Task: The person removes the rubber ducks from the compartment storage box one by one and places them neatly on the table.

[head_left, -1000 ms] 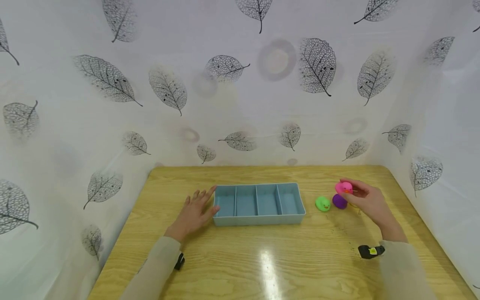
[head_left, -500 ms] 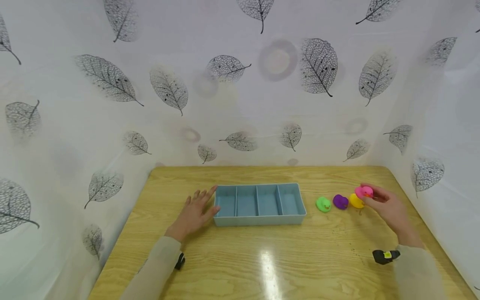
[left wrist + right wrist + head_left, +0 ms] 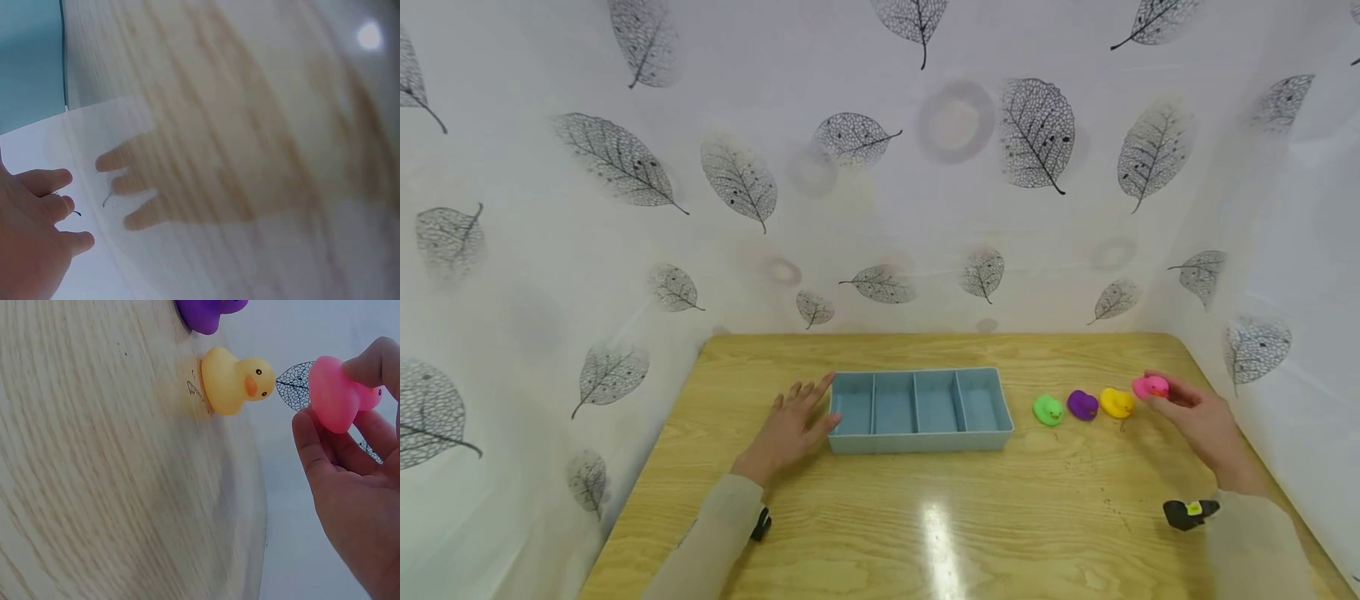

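Note:
My right hand (image 3: pixel 1206 423) pinches a pink rubber duck (image 3: pixel 1151 387) between thumb and fingers. In the right wrist view the pink duck (image 3: pixel 337 394) is held up off the table, its head pointing toward the palm. Just left of it a yellow rubber duck (image 3: pixel 1117 403) stands on the table, then a purple rubber duck (image 3: pixel 1082 406) and a green rubber duck (image 3: pixel 1048 410), all in a row. My left hand (image 3: pixel 788 432) lies with fingers spread at the left end of a blue-grey divided box (image 3: pixel 917 442), fingertips right at its rim.
The box's compartments, split by thin dividers (image 3: pixel 915 403), have bare floors. A wooden table (image 3: pixel 865 517) carries everything. White leaf-printed sheeting (image 3: pixel 880 200) closes off the back and both sides. The right arm is close to the table's right edge.
My right hand has carried the pink duck to the right, from above the purple duck, past the yellow one, to its right side. The yellow duck has come into full view. The left hand stays put.

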The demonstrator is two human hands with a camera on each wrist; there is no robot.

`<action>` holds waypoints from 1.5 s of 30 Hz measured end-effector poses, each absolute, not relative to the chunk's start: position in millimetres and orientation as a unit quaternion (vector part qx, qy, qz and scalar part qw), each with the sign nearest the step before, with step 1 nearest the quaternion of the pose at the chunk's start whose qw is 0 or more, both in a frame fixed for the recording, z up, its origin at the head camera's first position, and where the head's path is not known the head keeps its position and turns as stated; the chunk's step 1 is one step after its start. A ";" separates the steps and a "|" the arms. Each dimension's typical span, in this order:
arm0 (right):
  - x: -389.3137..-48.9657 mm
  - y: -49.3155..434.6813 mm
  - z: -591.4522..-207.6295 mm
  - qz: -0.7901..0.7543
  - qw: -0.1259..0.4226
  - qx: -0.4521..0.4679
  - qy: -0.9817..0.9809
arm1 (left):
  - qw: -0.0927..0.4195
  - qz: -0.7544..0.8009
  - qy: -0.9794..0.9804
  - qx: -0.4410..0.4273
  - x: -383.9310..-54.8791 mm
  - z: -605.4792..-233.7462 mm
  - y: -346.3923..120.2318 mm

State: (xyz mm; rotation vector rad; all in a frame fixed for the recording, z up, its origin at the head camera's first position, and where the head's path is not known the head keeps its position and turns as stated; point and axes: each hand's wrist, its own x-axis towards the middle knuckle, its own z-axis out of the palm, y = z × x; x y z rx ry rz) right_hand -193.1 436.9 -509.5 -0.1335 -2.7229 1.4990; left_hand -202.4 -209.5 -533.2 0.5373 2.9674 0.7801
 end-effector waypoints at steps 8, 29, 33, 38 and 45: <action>-189.6 441.9 -512.9 0.511 0.027 -0.051 -0.857 | 0.015 0.251 0.953 0.171 -202.5 -534.0 -210.6; -194.9 457.6 -532.4 0.406 -0.029 -0.103 -0.908 | 0.021 0.255 0.951 0.170 -202.3 -533.5 -210.8; -196.0 457.3 -532.1 0.405 -0.034 -0.090 -0.909 | 0.021 0.257 0.952 0.168 -202.2 -534.7 -211.2; -199.3 455.6 -530.2 0.393 -0.053 -0.081 -0.914 | 0.019 0.254 0.952 0.167 -202.6 -536.9 -211.7; -204.8 457.0 -533.5 0.372 -0.051 -0.050 -0.925 | 0.019 0.259 0.951 0.168 -203.5 -537.4 -212.5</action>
